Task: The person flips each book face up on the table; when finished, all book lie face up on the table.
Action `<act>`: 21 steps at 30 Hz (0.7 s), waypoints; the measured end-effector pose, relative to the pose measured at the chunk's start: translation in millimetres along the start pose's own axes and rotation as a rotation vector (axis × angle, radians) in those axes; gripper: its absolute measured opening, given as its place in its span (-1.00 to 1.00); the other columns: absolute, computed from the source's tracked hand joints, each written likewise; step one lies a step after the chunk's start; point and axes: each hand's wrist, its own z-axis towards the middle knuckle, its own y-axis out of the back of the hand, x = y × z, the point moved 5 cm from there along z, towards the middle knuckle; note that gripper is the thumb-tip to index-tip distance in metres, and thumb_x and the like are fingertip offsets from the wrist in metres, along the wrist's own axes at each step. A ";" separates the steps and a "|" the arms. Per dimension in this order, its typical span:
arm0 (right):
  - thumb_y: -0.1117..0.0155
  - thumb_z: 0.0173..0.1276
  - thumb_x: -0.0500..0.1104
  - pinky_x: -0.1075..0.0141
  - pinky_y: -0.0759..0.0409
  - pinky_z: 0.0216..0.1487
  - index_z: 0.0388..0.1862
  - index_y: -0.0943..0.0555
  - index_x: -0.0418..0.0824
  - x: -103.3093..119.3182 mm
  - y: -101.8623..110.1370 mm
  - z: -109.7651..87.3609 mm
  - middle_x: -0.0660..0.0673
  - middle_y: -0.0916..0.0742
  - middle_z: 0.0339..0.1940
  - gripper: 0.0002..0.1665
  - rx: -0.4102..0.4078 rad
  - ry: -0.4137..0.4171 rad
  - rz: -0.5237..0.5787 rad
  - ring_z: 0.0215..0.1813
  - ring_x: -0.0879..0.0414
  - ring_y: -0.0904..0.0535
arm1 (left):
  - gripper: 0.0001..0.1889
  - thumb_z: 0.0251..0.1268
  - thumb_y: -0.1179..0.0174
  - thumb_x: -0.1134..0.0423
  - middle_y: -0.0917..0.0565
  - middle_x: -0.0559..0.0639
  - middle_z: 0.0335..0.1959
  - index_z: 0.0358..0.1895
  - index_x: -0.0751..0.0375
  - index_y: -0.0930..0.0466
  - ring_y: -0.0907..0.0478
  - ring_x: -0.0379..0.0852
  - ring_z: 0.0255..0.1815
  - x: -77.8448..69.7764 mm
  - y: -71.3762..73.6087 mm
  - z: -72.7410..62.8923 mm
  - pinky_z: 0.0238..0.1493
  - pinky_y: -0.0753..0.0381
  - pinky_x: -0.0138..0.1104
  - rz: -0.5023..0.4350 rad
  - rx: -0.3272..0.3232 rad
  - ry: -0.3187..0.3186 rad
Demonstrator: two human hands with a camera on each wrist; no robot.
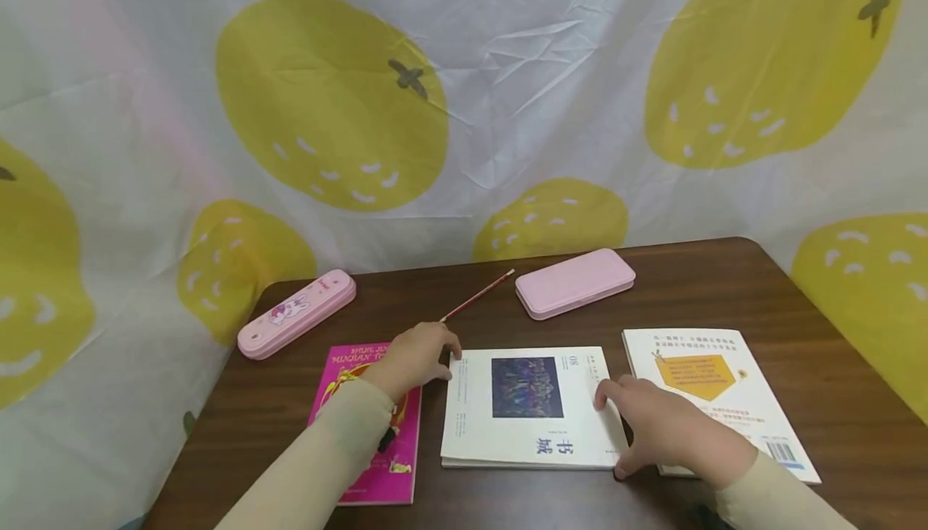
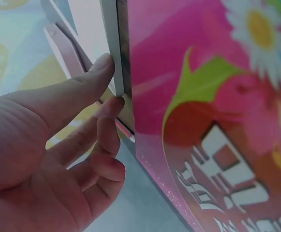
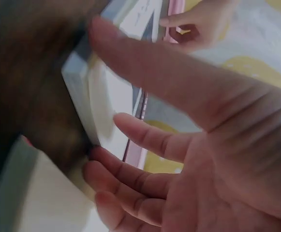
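Note:
A white magazine [image 1: 471,409] with a dark picture on its cover lies between my hands. At its far left corner is my left hand [image 1: 419,357]; in the left wrist view the thumb [image 2: 94,72] and a curled finger pinch that corner. My right hand [image 1: 656,421] grips the right side, its thumb at the near corner and its index finger at the cover's edge. The right wrist view shows the thumb and fingers around the magazine's edge [image 3: 82,104], slightly blurred. Under my left forearm lies a pink book [image 1: 399,457], partly hidden.
A white book [image 1: 732,425] with an orange shape lies beside my right hand, partly covered by it. Farther back on the brown table [image 1: 696,288] are a pink rabbit pencil case [image 1: 297,316], a pencil [image 1: 478,294] and a plain pink case [image 1: 576,282]. A lemon-print curtain [image 1: 464,111] hangs behind.

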 end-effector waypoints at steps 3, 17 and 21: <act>-0.85 -0.39 0.04 0.15 -0.51 -0.15 -0.03 -0.50 0.02 0.7 -0.5 -1.1 0.02 -0.61 -0.13 -0.09 -0.010 -0.001 -0.003 -0.19 0.11 -0.43 | -0.70 0.10 -0.57 0.14 -0.72 0.02 0.13 -0.08 -0.09 -0.78 -0.59 0.06 0.21 0.0 -0.4 -0.2 0.31 -0.56 0.02 -0.014 -0.003 0.002; -0.85 -0.47 -0.07 0.18 -0.51 -0.24 -0.09 -0.55 0.08 -1.6 0.2 0.9 0.00 -0.59 -0.18 -0.13 -0.061 0.032 0.012 -0.21 0.11 -0.42 | -0.74 0.05 -0.60 0.17 -0.72 0.00 -0.13 -0.20 0.02 -0.76 -0.59 -0.05 -0.10 -4.0 -2.2 -12.7 0.13 -0.65 -0.12 0.009 0.002 -0.057; -0.81 -0.45 -0.20 0.18 -0.52 -0.24 -0.06 -0.58 0.06 -5.7 7.0 5.1 -0.03 -0.60 -0.15 -0.15 -0.071 0.041 0.021 -0.19 0.08 -0.43 | -0.73 -0.02 -0.64 0.11 -0.66 -0.08 -0.26 -0.30 0.02 -0.74 -0.50 -0.14 -0.25 -5.5 -0.5 -18.3 -0.05 -0.63 -0.21 0.021 0.027 -0.095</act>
